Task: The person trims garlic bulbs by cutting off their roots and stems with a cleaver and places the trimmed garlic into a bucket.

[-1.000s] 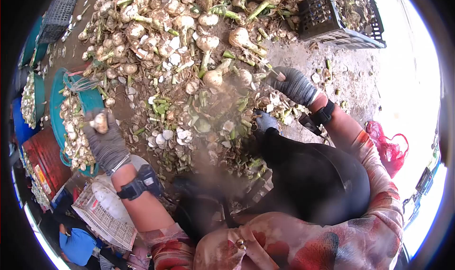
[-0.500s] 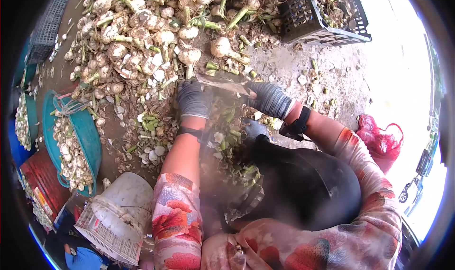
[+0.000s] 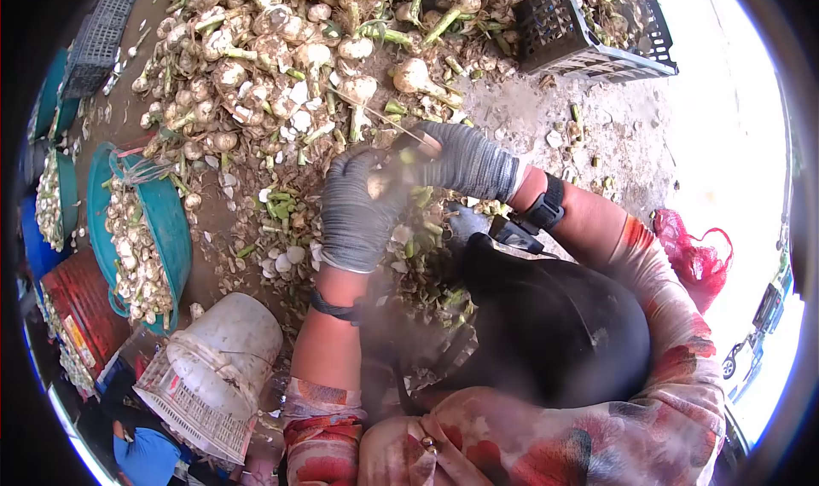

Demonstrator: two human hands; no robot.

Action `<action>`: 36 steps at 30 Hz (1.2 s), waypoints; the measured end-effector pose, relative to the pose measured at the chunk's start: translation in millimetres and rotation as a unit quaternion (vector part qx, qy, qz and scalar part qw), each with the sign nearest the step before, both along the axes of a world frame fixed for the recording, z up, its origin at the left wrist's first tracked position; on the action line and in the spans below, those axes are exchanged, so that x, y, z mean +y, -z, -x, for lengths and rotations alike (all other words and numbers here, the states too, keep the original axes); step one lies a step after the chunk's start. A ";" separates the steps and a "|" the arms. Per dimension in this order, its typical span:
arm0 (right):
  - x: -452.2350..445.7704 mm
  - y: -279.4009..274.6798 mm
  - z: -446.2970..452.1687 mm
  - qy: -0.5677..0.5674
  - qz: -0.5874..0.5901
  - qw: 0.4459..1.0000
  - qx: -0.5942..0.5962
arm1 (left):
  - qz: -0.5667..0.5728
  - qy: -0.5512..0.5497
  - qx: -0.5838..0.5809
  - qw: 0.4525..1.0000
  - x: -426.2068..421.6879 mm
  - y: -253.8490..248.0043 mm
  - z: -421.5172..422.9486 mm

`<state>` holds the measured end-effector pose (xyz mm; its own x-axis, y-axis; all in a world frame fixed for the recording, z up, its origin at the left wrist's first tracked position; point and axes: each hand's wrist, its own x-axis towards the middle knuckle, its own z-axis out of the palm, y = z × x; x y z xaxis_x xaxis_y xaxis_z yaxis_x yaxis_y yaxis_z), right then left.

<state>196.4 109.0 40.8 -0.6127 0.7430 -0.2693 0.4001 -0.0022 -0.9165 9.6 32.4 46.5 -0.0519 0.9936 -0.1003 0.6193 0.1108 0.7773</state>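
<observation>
My left hand (image 3: 363, 209), in a grey striped glove, is closed round a garlic bulb (image 3: 376, 184), only partly visible between the two hands. Right beside it, my right hand (image 3: 465, 160), gloved the same way, grips a knife (image 3: 408, 141) whose handle and blade are mostly hidden and blurred. Beyond both hands spreads a heap of garlic bulbs (image 3: 256, 60) with stems. Trimmed stems and peelings (image 3: 286, 222) litter the ground below and around the hands.
A teal basin (image 3: 166, 230) holding garlic lies left, near a white bucket (image 3: 235, 341) and a red container (image 3: 85, 303). A black crate (image 3: 559, 26) stands at upper right, a red net bag (image 3: 695, 260) at right. A person in blue (image 3: 145, 456) is at lower left.
My left hand went from beside the teal basin, where it held a bulb, to the heap's near edge, then slightly back toward me. My right hand moved left to meet it.
</observation>
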 end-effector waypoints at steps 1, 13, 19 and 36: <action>1.1 -6.8 5.2 -0.018 0.019 0.999 -0.035 | -0.035 -0.006 0.010 0.999 1.4 -5.4 -4.3; -6.3 22.4 6.3 -0.002 0.178 0.982 -0.063 | -0.010 0.022 -0.255 0.967 -6.3 -3.6 -3.0; -12.2 -28.7 -14.8 -0.127 -0.227 0.961 -0.090 | 0.028 0.110 -0.203 0.973 -21.8 26.2 22.5; -0.8 17.3 -14.0 -0.202 -0.255 0.916 -0.233 | 0.012 -0.004 -0.192 0.981 -38.1 -2.3 11.6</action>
<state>210.4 108.2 23.6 -0.7728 0.5821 -0.2529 0.6216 0.6137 -0.4868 -2.0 -5.7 48.8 -0.0133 0.9905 -0.1366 0.2794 0.1349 0.9506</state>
